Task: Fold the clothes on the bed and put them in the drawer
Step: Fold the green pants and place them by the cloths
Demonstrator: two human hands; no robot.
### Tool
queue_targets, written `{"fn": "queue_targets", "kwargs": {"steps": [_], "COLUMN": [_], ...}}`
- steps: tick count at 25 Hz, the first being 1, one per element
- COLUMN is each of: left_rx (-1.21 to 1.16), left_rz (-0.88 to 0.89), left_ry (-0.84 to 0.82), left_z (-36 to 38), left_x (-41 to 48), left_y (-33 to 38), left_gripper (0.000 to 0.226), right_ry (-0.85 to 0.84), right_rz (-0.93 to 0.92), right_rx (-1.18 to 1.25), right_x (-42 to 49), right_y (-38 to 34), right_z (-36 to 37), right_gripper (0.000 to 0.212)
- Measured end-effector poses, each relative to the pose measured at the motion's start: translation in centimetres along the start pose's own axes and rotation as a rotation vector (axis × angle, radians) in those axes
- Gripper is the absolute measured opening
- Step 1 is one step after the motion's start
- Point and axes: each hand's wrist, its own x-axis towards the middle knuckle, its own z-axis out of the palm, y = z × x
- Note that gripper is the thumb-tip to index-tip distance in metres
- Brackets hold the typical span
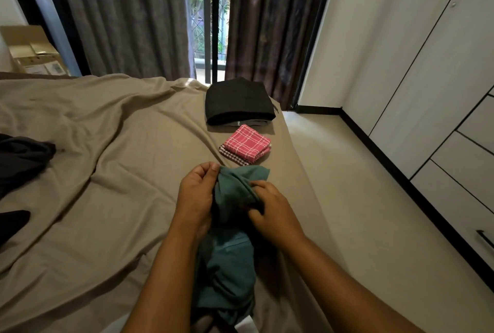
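Grips teal garment (230,252) in left hand (196,196) and right hand (272,212), fingers curled round it, over bed (107,172), near folded checked cloths (246,144).

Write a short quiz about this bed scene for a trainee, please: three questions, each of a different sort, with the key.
1. True or false: the left hand and the right hand both hold the teal garment.
2. Which thing lies nearest to the teal garment? A. the black stack B. the pink cloth C. the box
3. Fill in: the unfolded dark clothes lie at the ____ edge of the bed.

Key: 1 true; 2 B; 3 left.
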Motion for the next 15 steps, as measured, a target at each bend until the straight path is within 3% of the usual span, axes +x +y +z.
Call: {"fn": "queue_targets", "kwargs": {"steps": [2,4,7,9,11,13,15], "left_rx": [-0.103,-0.026,0.413,0.931,1.163,1.175,0.926], "left_rz": [-0.018,0.044,0.140,0.226,0.184,0.043,-0.157], "left_ry": [-0.113,-0.257,-0.391,-0.283,-0.106,0.094,0.227], "left_z": [-0.3,-0.6,-1.0,-1.8,-2.8,-3.4,-3.7], "left_x": [-0.3,-0.3,-0.1,0.4,1.2,1.5,1.9], "left_y": [0.3,-0.2,-1.4,-2.7,-3.0,-2.9,-2.6], "left_gripper": [0.015,0.042,0.065,0.075,0.057,0.023,0.022], "right_ry": [0.184,0.339,0.397,0.356,0.297,0.241,0.264], "right_rz": [0.059,0.197,0.428,0.476,0.459,0.387,0.300], "right_rx": [0.134,0.457,0.925,1.182,1.388,1.544,1.647], "right_x": [0.2,1.1,3.3,4.0,3.9,3.7,3.8], "right_y": [-1.3,-3.6,-6.8,-8.1,-9.1,-9.4,-9.0], "right_z": [-1.1,-3.0,-6.2,-8.4,-10.6,-12.6,-13.8], "right_gripper": [0.017,0.017,0.021,0.023,0.029,0.037,0.056]}}
